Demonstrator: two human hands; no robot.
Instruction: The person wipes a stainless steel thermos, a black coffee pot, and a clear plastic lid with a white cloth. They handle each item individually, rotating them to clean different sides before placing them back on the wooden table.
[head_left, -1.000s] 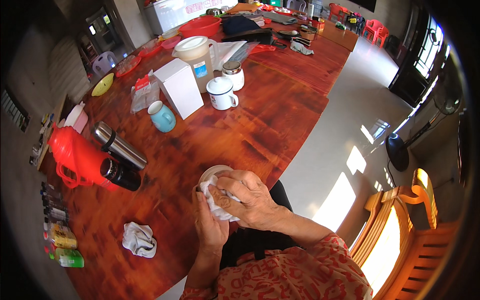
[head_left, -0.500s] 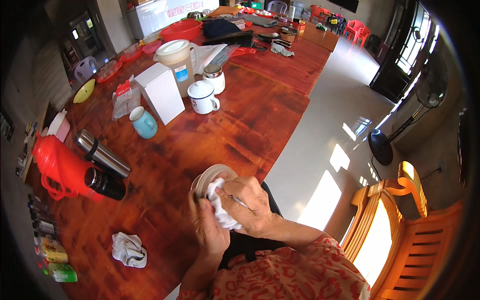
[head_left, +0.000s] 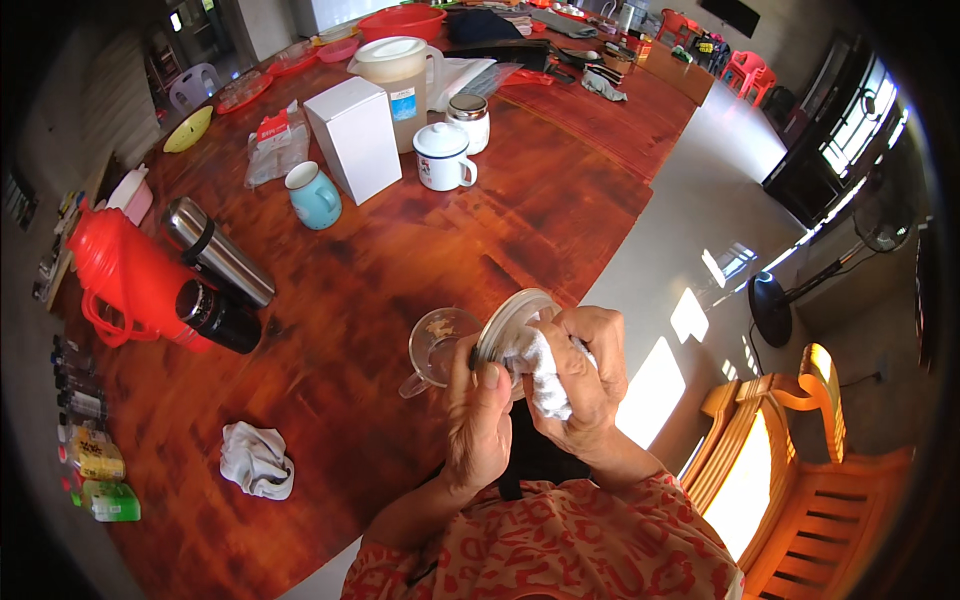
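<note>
My left hand (head_left: 478, 425) grips a shallow, round, see-through lid (head_left: 512, 310) by its edge, tilted up over the table's near edge. Bunched in my right hand (head_left: 592, 375) is a white cloth (head_left: 547, 380), pressed against the lid's inner face. Just left of the lid, a clear glass mug (head_left: 436, 345) with a handle stands on the table, partly behind my left fingers. Another crumpled white cloth (head_left: 256, 460) lies on the tabletop further left.
Farther back on the wooden table (head_left: 400, 260) are a blue mug (head_left: 315, 196), white box (head_left: 355, 140), pitcher (head_left: 408, 85), lidded enamel mug (head_left: 441, 160) and jar (head_left: 468, 122). At left, a red thermos (head_left: 130, 270) stands by two flasks. A wooden chair (head_left: 760, 480) is at right.
Both hands have moved right and up with the lid and cloth, the lid now turned more upright. The glass mug, formerly hidden behind them, has come into sight. The view has shifted.
</note>
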